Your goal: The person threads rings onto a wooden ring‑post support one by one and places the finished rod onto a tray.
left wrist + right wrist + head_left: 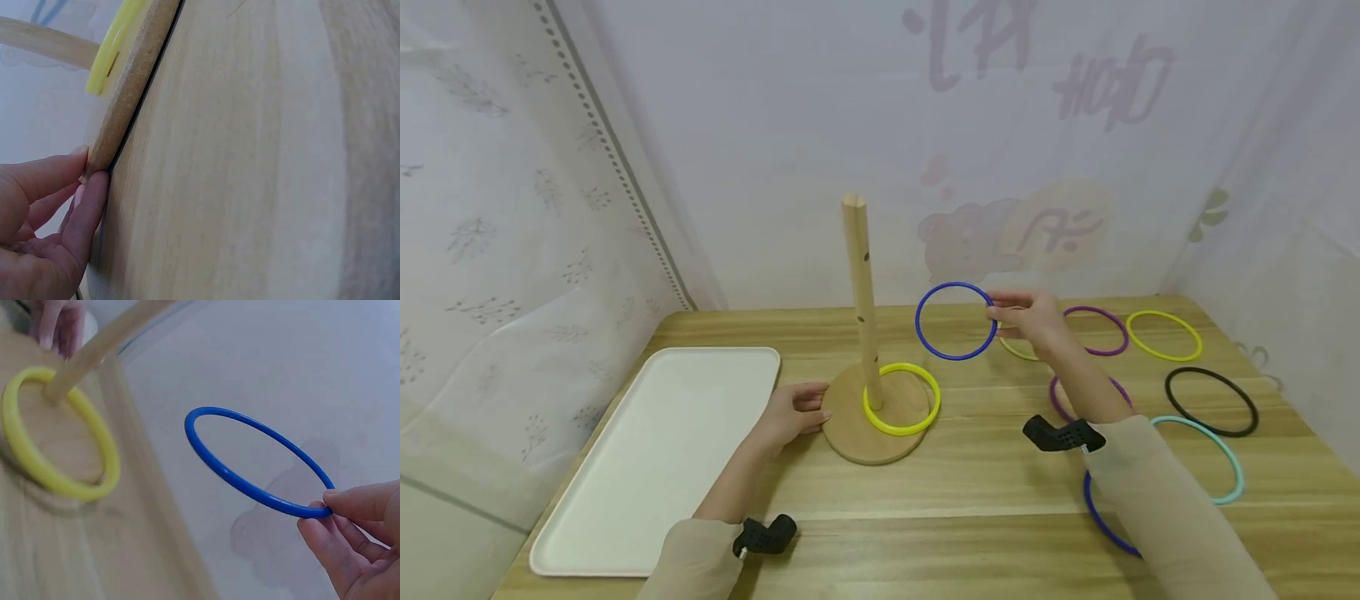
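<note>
A wooden peg (pixel 861 292) stands upright on a round wooden base (pixel 850 433). Round the foot of the peg lies a yellow ring (pixel 932 408), resting on the base. My left hand (pixel 786 417) grips the left edge of the base; in the left wrist view its thumb and finger (pixel 90 209) pinch the rim. Up in the air to the right of the peg, my right hand (pixel 1030 321) holds a blue ring (pixel 919 329) by its right side. The right wrist view shows this ring (pixel 228 477) pinched between thumb and fingers.
A white tray (pixel 677 433) lies to the left. At the right are more rings: purple (pixel 1108 312), yellow (pixel 1165 314), black (pixel 1210 431) and turquoise (pixel 1236 471), plus a second blue ring (pixel 1101 521) partly behind my right forearm. A printed curtain (pixel 775 167) hangs behind the table.
</note>
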Demonstrator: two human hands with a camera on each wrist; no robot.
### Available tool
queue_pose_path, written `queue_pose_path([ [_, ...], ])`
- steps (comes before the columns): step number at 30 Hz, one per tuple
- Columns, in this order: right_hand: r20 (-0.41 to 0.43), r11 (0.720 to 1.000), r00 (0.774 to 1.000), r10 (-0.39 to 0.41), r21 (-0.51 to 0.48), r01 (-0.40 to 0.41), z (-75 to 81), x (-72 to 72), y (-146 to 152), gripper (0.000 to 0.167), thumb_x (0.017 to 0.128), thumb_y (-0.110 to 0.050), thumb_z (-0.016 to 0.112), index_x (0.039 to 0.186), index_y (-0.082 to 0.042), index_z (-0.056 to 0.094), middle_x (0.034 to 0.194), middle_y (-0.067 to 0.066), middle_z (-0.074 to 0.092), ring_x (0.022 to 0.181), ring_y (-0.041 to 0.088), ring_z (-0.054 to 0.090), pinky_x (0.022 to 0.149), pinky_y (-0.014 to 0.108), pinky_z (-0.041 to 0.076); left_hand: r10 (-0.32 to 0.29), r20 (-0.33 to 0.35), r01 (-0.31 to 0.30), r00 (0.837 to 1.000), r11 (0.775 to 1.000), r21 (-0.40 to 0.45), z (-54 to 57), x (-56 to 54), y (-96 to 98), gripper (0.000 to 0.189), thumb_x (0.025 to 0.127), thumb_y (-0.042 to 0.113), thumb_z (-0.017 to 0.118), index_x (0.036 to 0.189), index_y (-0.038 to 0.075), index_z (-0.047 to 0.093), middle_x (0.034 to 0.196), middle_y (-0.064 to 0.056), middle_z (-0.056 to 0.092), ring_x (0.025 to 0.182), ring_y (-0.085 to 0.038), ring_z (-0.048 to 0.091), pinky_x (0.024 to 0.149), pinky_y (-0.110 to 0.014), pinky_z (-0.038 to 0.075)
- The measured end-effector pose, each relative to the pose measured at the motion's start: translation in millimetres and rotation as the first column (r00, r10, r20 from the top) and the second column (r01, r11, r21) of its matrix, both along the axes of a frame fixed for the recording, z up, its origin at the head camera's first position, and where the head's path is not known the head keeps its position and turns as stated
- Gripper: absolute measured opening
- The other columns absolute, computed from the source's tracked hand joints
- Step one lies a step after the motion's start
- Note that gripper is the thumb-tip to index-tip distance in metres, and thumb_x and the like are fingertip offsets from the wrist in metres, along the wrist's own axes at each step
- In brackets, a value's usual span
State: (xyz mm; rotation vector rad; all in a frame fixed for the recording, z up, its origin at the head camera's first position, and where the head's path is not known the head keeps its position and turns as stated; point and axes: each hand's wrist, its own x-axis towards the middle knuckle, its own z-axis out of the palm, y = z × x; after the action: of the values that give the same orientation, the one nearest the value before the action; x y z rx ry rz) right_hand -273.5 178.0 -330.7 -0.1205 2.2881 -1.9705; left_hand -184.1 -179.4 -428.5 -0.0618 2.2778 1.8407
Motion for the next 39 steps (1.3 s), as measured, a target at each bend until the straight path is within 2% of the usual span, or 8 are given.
queue_pose_path([
  [5,-0.100,0.996,0.995,-0.013,-0.094,0.003,35.6,13.5,-11,0.038,0.082,-0.006,0.069,0.117,0.005,0.059,0.090,0.005,0.059,0.080,0.012,0.064,0.070,0.031,0.056,0.003,0.010,-0.003,1.000,1.000,0.005,-1.5,1.0,-0.8,0.049,0.082,-0.011,0.060,0.129,-0.011,0.045,0.115,-0.024,0.047,0.100,-0.025,0.050,0.073,-0.031,0.056],
  [9,-0.208,0.988,0.977,-0.053,-0.156,0.021,64.3,28.7,-21,0.032,0.079,-0.007,0.072,0.109,0.000,0.066,0.090,0.007,0.063,0.082,0.015,0.065,0.068,0.031,0.056,0.003,0.009,-0.003,1.000,1.000,0.003,-2.5,1.8,-2.4,0.048,0.083,-0.011,0.059,0.129,-0.011,0.044,0.115,-0.024,0.047,0.101,-0.026,0.049,0.073,-0.031,0.056],
  [12,-0.315,0.977,0.946,-0.074,-0.212,0.006,83.0,40.7,-28,0.030,0.077,-0.007,0.073,0.107,-0.001,0.068,0.089,0.008,0.065,0.082,0.018,0.065,0.066,0.032,0.056,-0.001,0.002,0.001,1.000,1.000,0.001,-2.6,2.5,-3.2,0.048,0.083,-0.011,0.059,0.129,-0.012,0.044,0.114,-0.023,0.048,0.099,-0.025,0.050,0.072,-0.031,0.056],
  [19,-0.544,0.948,0.836,-0.072,-0.299,-0.113,119.1,62.4,-45,0.029,0.077,0.000,0.071,0.106,0.003,0.067,0.091,0.011,0.067,0.079,0.020,0.064,0.064,0.032,0.056,-0.001,0.000,0.001,1.000,1.000,-0.005,-2.0,2.4,-2.7,0.048,0.083,-0.011,0.059,0.129,-0.011,0.045,0.113,-0.022,0.048,0.097,-0.023,0.050,0.071,-0.030,0.056],
  [23,-0.581,0.947,0.812,-0.061,-0.290,-0.136,131.6,67.5,-57,0.029,0.077,0.000,0.071,0.106,0.003,0.067,0.089,0.012,0.068,0.078,0.021,0.064,0.064,0.032,0.056,0.005,0.002,-0.005,1.000,1.000,-0.001,-2.4,3.0,-2.4,0.048,0.082,-0.012,0.060,0.128,-0.011,0.045,0.111,-0.023,0.048,0.095,-0.023,0.050,0.070,-0.030,0.057],
  [28,-0.557,0.937,0.830,-0.028,-0.303,-0.172,134.0,65.5,-69,0.027,0.077,0.002,0.070,0.105,0.004,0.067,0.086,0.012,0.067,0.078,0.020,0.064,0.065,0.032,0.057,0.003,0.006,-0.003,1.000,1.000,0.021,-2.8,3.0,-2.1,0.048,0.082,-0.012,0.060,0.128,-0.011,0.045,0.112,-0.023,0.048,0.095,-0.023,0.050,0.071,-0.030,0.056],
  [31,-0.504,0.938,0.863,-0.020,-0.308,-0.158,128.4,60.7,-72,0.028,0.077,0.000,0.071,0.105,0.003,0.067,0.088,0.012,0.067,0.080,0.020,0.064,0.066,0.032,0.057,-0.004,0.002,0.004,1.000,1.000,0.016,-2.3,2.9,-1.7,0.048,0.083,-0.012,0.059,0.128,-0.012,0.044,0.112,-0.023,0.048,0.096,-0.023,0.050,0.071,-0.030,0.056],
  [39,-0.326,0.970,0.946,-0.001,-0.229,-0.078,99.6,49.2,-71,0.032,0.078,-0.007,0.073,0.109,0.000,0.066,0.091,0.012,0.065,0.083,0.019,0.064,0.067,0.031,0.057,-0.001,0.001,0.001,1.000,1.000,0.016,-1.3,0.3,-2.1,0.049,0.082,-0.012,0.059,0.129,-0.011,0.045,0.113,-0.022,0.048,0.097,-0.024,0.049,0.072,-0.030,0.056],
])
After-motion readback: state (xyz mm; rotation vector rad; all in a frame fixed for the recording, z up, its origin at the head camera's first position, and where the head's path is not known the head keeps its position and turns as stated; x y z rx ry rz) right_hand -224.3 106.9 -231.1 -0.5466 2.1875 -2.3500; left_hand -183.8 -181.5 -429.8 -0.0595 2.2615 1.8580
